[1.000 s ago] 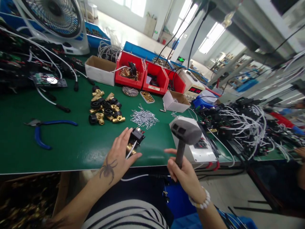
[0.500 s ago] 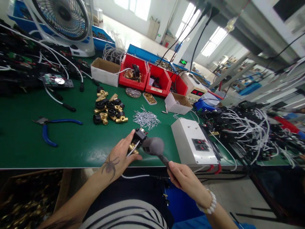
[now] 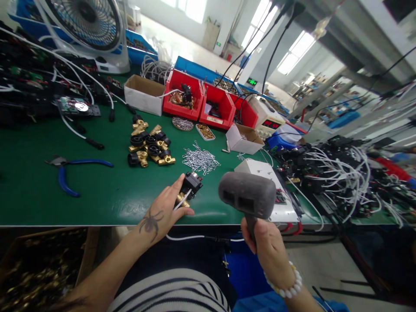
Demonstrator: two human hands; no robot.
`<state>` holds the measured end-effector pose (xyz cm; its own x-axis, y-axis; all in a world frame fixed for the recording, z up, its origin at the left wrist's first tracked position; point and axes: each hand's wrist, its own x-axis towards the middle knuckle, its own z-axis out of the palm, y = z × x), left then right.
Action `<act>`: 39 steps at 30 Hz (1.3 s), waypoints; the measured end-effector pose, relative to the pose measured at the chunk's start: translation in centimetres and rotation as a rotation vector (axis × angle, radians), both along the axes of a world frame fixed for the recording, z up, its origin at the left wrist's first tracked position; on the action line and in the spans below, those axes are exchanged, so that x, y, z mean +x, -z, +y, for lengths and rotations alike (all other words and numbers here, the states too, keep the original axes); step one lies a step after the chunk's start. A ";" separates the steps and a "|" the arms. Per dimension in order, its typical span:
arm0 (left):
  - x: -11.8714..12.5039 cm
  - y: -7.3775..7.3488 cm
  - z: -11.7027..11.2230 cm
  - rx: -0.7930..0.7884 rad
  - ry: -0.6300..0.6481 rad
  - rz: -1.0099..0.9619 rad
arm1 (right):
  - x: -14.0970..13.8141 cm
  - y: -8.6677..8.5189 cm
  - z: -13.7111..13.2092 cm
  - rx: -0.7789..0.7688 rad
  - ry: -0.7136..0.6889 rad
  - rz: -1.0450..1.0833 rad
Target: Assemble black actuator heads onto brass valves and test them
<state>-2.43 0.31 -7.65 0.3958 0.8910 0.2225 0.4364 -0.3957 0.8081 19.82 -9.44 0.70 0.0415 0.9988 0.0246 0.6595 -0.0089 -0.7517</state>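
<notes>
Both hands are busy: the left hand [image 3: 160, 214] pinches a black-and-brass valve [image 3: 191, 184] between thumb and fingers, holding it on the green table [image 3: 97, 199] near its front edge. The right hand [image 3: 269, 247] is closed around the handle of a grey mallet [image 3: 247, 196], whose head hangs just right of the valve, in front of a white box [image 3: 260, 169]. Behind the valve lie metal clips [image 3: 199, 159].

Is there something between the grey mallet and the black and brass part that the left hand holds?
Nothing visible. Between the mallet in the right hand and the part in the left hand lies only bare green mat.
</notes>
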 end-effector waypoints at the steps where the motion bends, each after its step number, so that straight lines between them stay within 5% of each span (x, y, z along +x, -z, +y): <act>1: 0.0 0.0 0.0 -0.002 -0.007 0.005 | 0.0 0.2 0.1 -0.023 0.000 -0.037; 5: 0.0 -0.1 0.2 -0.016 -0.029 0.014 | 0.1 0.9 0.5 -0.218 -0.034 -0.162; 10: 0.0 -0.2 0.3 -0.005 -0.028 0.020 | 0.2 1.2 0.2 -0.013 0.041 -0.027; 15: -0.1 0.0 0.3 0.015 -0.002 0.000 | -0.1 1.6 0.3 -0.189 -0.017 -0.173; 19: -0.1 0.1 0.3 -0.052 0.000 -0.004 | -0.3 1.6 0.3 -0.038 0.029 -0.103; 31: -0.3 -0.1 0.3 -0.181 -0.045 -0.005 | -0.7 2.7 0.2 -0.154 0.031 -0.104; 36: -0.2 -1.1 0.2 -0.159 -0.178 0.044 | -0.3 2.5 -0.4 -0.026 0.196 0.131; 39: 1.0 -2.3 0.9 -0.065 -0.228 0.245 | -0.2 2.6 -0.6 -0.007 0.354 0.035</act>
